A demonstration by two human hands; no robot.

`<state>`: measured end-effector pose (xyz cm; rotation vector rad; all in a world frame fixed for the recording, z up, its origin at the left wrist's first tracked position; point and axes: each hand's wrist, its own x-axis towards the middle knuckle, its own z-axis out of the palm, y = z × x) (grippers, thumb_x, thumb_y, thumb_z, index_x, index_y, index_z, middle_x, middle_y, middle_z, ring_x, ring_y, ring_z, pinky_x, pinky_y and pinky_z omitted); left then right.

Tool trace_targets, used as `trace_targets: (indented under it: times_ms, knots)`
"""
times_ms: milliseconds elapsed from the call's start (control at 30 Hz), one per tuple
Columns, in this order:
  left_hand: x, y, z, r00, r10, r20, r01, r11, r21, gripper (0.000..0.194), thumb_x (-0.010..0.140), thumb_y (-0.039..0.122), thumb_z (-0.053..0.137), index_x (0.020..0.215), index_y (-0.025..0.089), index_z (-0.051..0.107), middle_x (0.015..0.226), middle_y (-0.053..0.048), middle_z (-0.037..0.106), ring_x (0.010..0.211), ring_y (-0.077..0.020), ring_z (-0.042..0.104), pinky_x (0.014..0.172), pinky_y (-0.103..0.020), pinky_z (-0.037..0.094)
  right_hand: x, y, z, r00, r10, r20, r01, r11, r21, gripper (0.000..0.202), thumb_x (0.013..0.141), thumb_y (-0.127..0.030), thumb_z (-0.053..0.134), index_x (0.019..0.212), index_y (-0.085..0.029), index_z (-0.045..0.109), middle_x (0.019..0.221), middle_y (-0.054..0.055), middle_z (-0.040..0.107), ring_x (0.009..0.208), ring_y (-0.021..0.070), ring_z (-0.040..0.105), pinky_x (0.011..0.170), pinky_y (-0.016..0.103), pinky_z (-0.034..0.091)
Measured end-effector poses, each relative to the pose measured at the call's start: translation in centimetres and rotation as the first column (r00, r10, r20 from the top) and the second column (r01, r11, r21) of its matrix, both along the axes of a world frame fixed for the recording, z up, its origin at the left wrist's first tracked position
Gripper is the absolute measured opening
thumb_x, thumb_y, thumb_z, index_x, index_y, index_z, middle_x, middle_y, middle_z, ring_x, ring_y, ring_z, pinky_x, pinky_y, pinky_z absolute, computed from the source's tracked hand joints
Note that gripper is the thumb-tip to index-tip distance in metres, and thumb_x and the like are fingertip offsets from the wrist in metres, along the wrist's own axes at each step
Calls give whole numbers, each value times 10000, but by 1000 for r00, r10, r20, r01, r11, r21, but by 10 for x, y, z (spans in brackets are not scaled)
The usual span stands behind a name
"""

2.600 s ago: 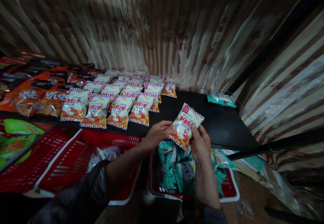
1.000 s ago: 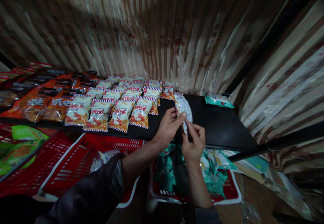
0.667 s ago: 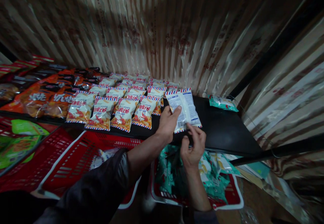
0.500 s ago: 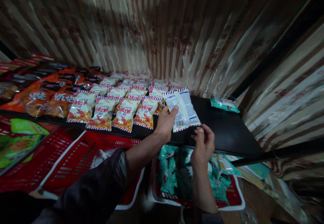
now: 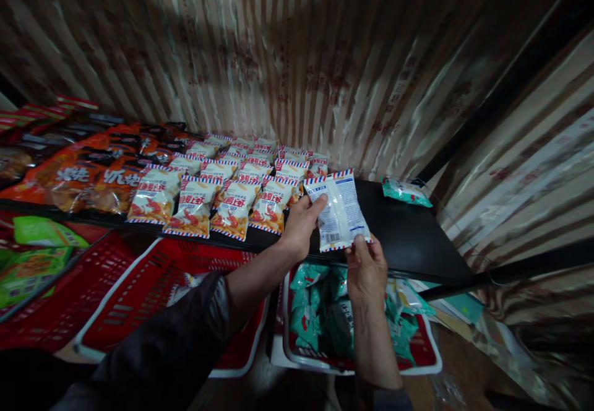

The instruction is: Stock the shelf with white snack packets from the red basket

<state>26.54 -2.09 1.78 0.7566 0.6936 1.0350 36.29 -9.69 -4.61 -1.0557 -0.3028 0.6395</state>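
Observation:
A white snack bag (image 5: pixel 338 211) with a red and blue striped edge shows its printed back, held over the black shelf (image 5: pixel 403 237). My left hand (image 5: pixel 299 225) grips its left side, thumb on top. At its lower right corner my right hand (image 5: pixel 367 268) pinches the edge. Left of the hands, several matching shrimp snack bags (image 5: pixel 232 207) stand in rows on the shelf, fronts facing me. One teal bag (image 5: pixel 406 192) lies by itself at the shelf's right end.
Below the shelf, a red basket (image 5: pixel 429 343) holds several teal bags (image 5: pixel 306 312). Another red basket (image 5: pixel 134 293) is to its left. Orange bags (image 5: pixel 72 179) fill the shelf's left part; green bags (image 5: pixel 37 262) lie below. A pleated curtain (image 5: pixel 288 52) hangs behind.
My right hand has moved up and left slightly and closed on the lower right corner of the white bag. The bag is a little lower, still in my left hand.

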Motion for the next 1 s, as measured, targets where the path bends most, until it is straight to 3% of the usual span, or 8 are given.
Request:
trace_targets:
  times_ms: [367, 533, 800, 900, 1000]
  knots:
    - [-7, 4, 6, 996, 73, -43, -75, 995, -65, 207, 802, 366, 703, 882, 179, 663, 813, -18, 709, 704, -119, 632, 640, -199, 475, -11, 0, 3, 999, 4, 47, -4, 1000, 1, 335, 628, -370, 809, 910, -236, 686, 770, -62, 656, 605, 70, 547, 567, 202, 465]
    - [-5, 8, 8, 997, 73, -41, -76, 994, -81, 150, 840, 329, 657, 850, 179, 654, 798, -22, 710, 686, -122, 627, 622, -202, 465, -14, -1, 7, 1000, -24, -17, 25, 999, 28, 358, 557, -365, 860, 828, -212, 683, 717, -64, 644, 592, 60, 558, 555, 179, 482]
    - [-3, 10, 11, 986, 68, -149, -83, 992, -91, 176, 804, 269, 696, 696, 189, 581, 713, -10, 663, 673, -136, 611, 675, -256, 471, -18, -4, 10, 995, -88, 36, 87, 996, 10, 322, 585, -393, 839, 783, -212, 662, 750, -40, 668, 662, 102, 612, 572, 212, 488]
    - [-5, 12, 11, 982, 94, -162, -107, 992, -73, 135, 793, 229, 696, 756, 189, 572, 741, -8, 650, 693, -137, 610, 711, -275, 480, -22, -6, 12, 988, -117, 104, 116, 993, 16, 276, 636, -400, 805, 797, -215, 679, 803, -31, 687, 713, 119, 620, 623, 239, 488]
    - [-8, 12, 13, 975, 141, -170, -150, 988, -40, 146, 791, 171, 674, 876, 197, 559, 782, 5, 633, 730, -130, 605, 748, -276, 482, -27, -11, 16, 937, -143, 318, 154, 988, -10, 264, 723, -421, 740, 887, -214, 732, 852, -12, 685, 750, 142, 609, 676, 277, 481]
